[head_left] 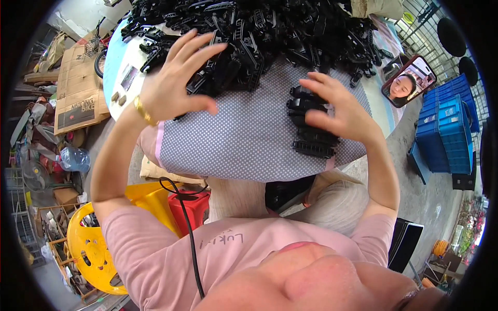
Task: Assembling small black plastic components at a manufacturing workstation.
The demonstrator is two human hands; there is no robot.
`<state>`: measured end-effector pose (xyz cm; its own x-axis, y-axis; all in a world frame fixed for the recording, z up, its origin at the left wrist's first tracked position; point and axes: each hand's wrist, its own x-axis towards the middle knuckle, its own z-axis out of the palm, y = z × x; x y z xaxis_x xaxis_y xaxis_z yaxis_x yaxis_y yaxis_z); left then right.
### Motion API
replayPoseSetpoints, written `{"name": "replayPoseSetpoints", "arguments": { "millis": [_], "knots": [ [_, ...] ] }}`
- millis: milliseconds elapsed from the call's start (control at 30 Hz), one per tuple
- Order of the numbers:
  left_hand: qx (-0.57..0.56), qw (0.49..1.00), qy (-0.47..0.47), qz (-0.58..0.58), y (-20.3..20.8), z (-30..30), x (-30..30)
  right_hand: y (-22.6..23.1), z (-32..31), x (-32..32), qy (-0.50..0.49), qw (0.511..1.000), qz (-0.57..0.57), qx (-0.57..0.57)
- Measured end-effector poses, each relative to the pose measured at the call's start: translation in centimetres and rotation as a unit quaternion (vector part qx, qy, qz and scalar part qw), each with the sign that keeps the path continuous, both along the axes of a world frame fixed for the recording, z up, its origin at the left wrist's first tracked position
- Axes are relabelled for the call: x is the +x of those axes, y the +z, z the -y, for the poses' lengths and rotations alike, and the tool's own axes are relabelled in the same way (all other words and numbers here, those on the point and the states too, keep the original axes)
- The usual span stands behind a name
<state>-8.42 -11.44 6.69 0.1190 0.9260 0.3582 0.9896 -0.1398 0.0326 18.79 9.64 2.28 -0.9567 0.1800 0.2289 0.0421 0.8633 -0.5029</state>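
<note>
A large heap of black plastic parts [259, 23], some with ladder-like slots, covers the far half of the table. My left hand [176, 78] is raised over the heap's near left edge, fingers spread, nothing held. On the right of the grey dotted cloth [233, 135], several similar black parts stand close together in a short row [313, 149]. Over that row hovers my right hand [340, 106], its thumb and fingers apart; whether they touch the parts cannot be made out. The exact kind of part is unclear.
A phone [409, 81] stands by the table's right edge, a person on its screen. Blue crates [446, 132] are stacked farther right. A yellow plastic chair [91, 249] and red stool [193, 211] are at lower left, with a black cable [192, 243] nearby. Cardboard [78, 93] leans left.
</note>
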Motion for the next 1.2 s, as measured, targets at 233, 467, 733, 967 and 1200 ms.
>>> {"name": "replayPoseSetpoints", "arguments": {
  "millis": [233,467,733,967,1200],
  "knots": [
    [-0.070,0.984,0.160,0.039,-6.5,4.5,-0.5,0.3,3.8,0.9,0.065,0.987,0.074,0.126],
    [0.016,0.994,0.104,0.032,-7.4,0.2,0.6,-0.2,6.0,4.3,-0.011,0.994,0.035,0.103],
    [0.033,0.992,0.120,-0.022,-6.6,-2.5,3.6,-2.5,7.8,9.4,-0.122,0.978,-0.003,0.171],
    [-0.032,0.994,0.078,-0.076,-5.8,-5.6,6.5,-3.0,9.0,13.5,-0.192,0.968,-0.004,0.162],
    [0.048,0.965,0.089,-0.241,-5.8,-7.7,9.1,-2.0,8.5,13.4,-0.160,0.978,-0.021,0.134]
  ]
}}
